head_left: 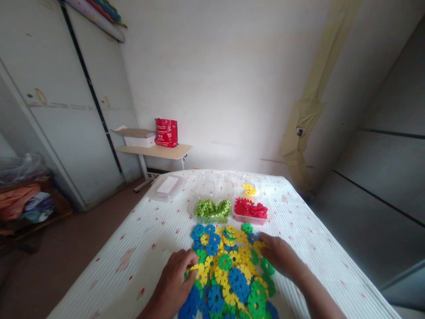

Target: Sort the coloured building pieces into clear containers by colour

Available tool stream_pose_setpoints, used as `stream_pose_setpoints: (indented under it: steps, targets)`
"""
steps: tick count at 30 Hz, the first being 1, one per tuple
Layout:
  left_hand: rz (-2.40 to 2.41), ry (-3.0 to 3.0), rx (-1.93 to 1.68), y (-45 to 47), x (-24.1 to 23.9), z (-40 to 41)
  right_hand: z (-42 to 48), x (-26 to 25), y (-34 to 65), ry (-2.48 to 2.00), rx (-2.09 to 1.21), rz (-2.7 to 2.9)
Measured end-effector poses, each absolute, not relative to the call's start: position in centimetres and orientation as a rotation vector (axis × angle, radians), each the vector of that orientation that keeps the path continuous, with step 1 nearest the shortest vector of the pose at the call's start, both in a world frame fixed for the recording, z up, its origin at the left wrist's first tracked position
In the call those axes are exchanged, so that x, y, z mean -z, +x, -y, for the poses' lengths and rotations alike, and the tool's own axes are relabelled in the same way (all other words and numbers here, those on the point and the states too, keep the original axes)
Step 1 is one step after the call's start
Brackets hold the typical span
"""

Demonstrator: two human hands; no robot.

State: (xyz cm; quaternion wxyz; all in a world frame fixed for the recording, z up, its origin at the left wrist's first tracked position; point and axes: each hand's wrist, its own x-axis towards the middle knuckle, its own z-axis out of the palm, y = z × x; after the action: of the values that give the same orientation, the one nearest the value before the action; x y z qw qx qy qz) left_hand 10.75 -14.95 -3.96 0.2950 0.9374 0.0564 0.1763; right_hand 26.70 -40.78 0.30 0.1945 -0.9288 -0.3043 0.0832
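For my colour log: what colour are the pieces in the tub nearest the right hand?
The pieces are red, best seen in the head view.

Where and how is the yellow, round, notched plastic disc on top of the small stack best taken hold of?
The yellow, round, notched plastic disc is probably best pinched by opposite edges of its rim, from above, with the nearer right hand: it lies roughly flat and uncovered atop the stack, rim raised above neighbouring discs.

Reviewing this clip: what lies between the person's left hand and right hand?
In the head view, a loose, overlapping spread of blue, yellow and green notched discs lies between the left hand and the right hand.
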Motion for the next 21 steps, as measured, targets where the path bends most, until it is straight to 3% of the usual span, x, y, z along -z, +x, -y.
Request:
stream_pose_setpoints:
  steps: [7, 21]
  targets:
    - [-0.025, 2.444, -0.422, 11.0, 3.9, 16.1, 39.5, -0.9, 25.7, -2.33, -0.382, 1.05]
    - [0.064, 2.638, -0.45, 11.2, 3.9, 16.3, 37.1, -0.9, 25.2, -2.757, -0.493, 1.033]
